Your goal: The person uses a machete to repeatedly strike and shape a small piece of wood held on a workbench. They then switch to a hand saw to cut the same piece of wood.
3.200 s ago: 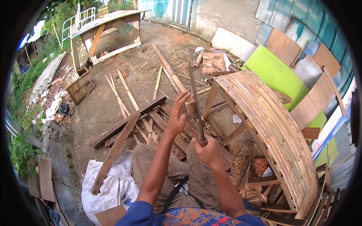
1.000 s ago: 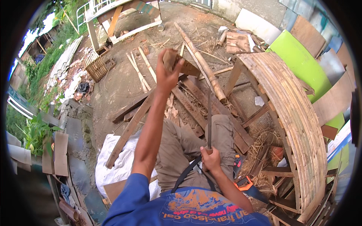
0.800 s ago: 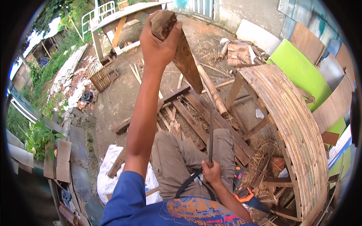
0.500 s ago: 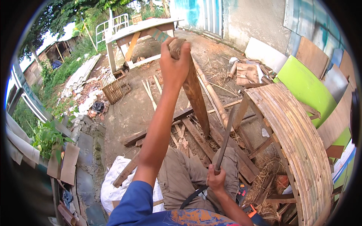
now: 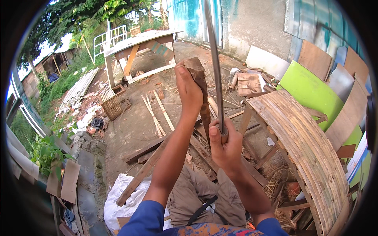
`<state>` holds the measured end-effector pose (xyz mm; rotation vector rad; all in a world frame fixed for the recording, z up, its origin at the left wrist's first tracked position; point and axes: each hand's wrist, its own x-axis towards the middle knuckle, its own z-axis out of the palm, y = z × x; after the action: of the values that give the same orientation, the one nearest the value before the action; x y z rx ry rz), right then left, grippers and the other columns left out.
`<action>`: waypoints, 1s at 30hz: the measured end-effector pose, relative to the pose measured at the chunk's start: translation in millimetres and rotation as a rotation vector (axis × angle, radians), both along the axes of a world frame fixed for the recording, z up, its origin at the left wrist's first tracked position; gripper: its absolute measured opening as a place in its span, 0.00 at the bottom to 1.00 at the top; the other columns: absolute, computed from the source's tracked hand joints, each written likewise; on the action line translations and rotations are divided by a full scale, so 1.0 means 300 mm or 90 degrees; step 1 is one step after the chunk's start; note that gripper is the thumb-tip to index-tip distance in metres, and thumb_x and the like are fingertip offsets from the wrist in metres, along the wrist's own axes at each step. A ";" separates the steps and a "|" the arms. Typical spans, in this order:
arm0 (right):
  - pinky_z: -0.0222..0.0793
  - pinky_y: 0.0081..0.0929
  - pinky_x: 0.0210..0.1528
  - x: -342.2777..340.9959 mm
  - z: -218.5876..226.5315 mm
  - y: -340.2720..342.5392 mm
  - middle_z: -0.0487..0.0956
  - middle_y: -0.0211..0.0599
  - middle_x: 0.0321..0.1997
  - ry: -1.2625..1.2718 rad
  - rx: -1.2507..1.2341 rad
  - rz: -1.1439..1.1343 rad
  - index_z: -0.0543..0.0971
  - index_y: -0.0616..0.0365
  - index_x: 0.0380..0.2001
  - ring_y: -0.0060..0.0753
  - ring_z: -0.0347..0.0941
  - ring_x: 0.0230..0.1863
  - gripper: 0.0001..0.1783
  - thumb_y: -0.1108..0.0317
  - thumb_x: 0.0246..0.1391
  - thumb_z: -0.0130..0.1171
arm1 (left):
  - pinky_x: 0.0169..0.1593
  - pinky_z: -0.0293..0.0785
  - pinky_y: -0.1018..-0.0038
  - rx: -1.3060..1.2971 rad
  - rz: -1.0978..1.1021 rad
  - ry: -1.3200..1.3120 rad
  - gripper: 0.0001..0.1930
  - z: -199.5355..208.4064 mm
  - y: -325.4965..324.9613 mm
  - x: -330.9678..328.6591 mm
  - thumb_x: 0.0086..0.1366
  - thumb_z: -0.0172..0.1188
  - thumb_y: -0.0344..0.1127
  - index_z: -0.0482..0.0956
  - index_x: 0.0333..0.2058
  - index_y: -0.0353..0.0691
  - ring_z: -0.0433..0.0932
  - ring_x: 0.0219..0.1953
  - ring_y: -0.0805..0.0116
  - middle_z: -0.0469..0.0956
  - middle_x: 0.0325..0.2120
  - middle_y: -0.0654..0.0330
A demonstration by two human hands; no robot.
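Note:
My left hand (image 5: 189, 93) is closed around the upper end of a brown wooden post (image 5: 194, 67), its thumb near the top. The post stands roughly upright in front of me, and its lower part is mostly hidden by my arms. In my right hand (image 5: 226, 146), to the right of the post and lower, I grip the handle of a machete (image 5: 216, 59). Its long, narrow dark blade points upward beside the post, apart from it. Beneath my arms lie several wooden beams (image 5: 143, 171) near my knees.
A curved bamboo-slat panel (image 5: 305, 145) stands close on my right, with a green board (image 5: 313, 92) behind it. On the left are a white sack (image 5: 118, 192) and a low block wall (image 5: 88, 177). A table (image 5: 139, 39) stands far ahead, beyond thin bamboo strips (image 5: 163, 108).
My right hand has risen from my lap, swinging the machete up until its blade points high. My left hand and the top of the post have come lower.

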<state>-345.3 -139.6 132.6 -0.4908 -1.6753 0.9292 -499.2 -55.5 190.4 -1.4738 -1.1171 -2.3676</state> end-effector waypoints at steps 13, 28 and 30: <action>0.64 0.27 0.24 -0.014 0.007 0.113 0.72 0.35 0.15 -0.074 -0.105 -0.112 0.75 0.67 0.36 0.21 0.66 0.20 0.18 0.58 0.65 0.57 | 0.49 0.70 0.70 0.005 -0.035 -0.058 0.28 0.011 0.004 0.011 0.82 0.30 0.49 0.74 0.47 0.30 0.74 0.40 0.67 0.77 0.37 0.55; 0.58 0.19 0.19 -0.022 -0.019 0.051 0.67 0.21 0.18 0.010 -0.117 -0.023 0.73 0.61 0.34 0.13 0.61 0.18 0.17 0.56 0.69 0.55 | 0.44 0.71 0.75 -0.024 -0.225 -0.056 0.35 0.008 -0.006 0.043 0.80 0.35 0.55 0.81 0.43 0.25 0.77 0.35 0.74 0.82 0.31 0.59; 0.59 0.19 0.19 -0.014 -0.050 0.031 0.66 0.23 0.19 0.082 -0.159 0.044 0.72 0.61 0.35 0.14 0.60 0.17 0.18 0.55 0.69 0.54 | 0.43 0.72 0.76 -0.054 -0.332 -0.051 0.36 -0.011 0.014 0.045 0.80 0.36 0.57 0.81 0.45 0.25 0.77 0.35 0.74 0.83 0.31 0.60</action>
<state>-349.6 -130.4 117.5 -0.5299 -1.4759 1.2045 -485.7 -51.3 186.9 -1.9091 -0.9461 -2.7607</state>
